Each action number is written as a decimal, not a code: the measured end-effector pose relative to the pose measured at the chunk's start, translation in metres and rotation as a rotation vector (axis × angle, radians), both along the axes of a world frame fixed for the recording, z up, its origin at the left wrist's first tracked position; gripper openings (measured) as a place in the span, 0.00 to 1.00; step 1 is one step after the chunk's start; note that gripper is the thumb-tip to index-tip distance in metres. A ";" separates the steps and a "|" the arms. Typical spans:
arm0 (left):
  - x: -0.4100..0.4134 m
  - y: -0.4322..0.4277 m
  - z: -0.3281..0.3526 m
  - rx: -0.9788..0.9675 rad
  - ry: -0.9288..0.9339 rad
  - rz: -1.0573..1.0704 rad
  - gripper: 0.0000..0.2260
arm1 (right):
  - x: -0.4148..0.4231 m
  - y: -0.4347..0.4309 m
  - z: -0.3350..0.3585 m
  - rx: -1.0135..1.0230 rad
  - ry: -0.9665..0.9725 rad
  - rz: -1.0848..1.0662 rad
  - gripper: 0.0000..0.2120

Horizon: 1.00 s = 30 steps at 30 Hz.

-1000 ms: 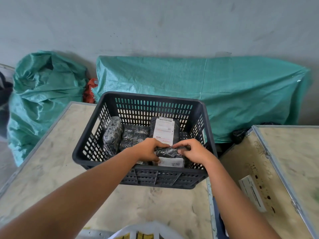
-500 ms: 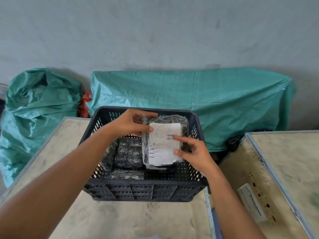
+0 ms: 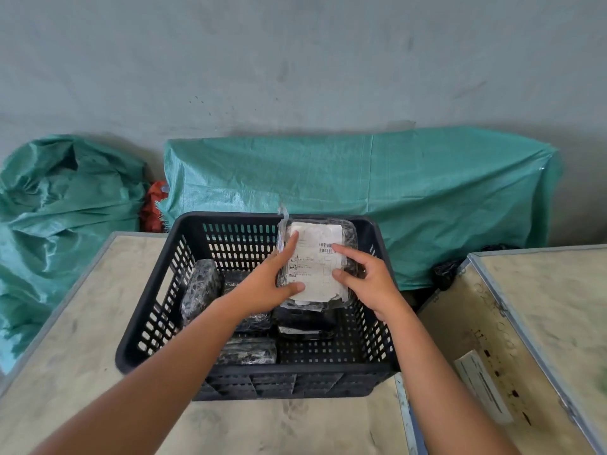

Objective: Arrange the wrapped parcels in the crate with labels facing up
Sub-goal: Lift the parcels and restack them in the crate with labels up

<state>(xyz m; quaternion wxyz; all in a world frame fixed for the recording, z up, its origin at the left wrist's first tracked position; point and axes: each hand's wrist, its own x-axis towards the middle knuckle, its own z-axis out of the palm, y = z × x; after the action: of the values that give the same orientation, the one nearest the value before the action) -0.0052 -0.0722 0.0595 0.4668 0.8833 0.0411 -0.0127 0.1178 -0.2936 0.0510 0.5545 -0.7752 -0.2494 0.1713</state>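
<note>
A black slotted plastic crate stands on a pale wooden table. Above its right half I hold a wrapped parcel with a white label facing me. My left hand grips its left edge, and my right hand grips its right edge. Inside the crate, a dark wrapped parcel leans on the left wall. Another dark parcel lies flat near the front. A further dark parcel sits under the held one with a strip of label showing. My left arm hides part of the middle parcels.
The crate's table runs left and forward. A second wooden case with metal edging and a white sticker stands at the right across a narrow gap. Green tarpaulin bundles line the grey wall behind.
A second ago both hands were pressing on a parcel low in the crate. They have since lifted a labelled parcel up over the crate's right half and moved it toward the back wall.
</note>
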 end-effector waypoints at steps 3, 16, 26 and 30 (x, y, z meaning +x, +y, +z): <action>0.013 0.000 -0.021 0.004 0.098 0.016 0.46 | 0.009 0.013 -0.014 -0.093 0.040 0.031 0.29; 0.059 0.017 -0.070 0.027 0.248 0.044 0.48 | 0.037 0.040 -0.066 -0.290 0.175 0.109 0.47; 0.068 0.024 -0.096 -0.077 0.358 0.018 0.45 | 0.034 0.043 -0.087 -0.376 0.245 0.122 0.53; 0.069 0.028 -0.094 -0.131 0.414 0.030 0.44 | 0.032 0.041 -0.086 -0.432 0.294 0.129 0.50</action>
<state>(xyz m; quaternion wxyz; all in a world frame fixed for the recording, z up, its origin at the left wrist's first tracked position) 0.0640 -0.0447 -0.0348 0.5049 0.8289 0.1483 -0.1898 0.1494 -0.2524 -0.0354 0.3944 -0.8249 -0.1728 0.3662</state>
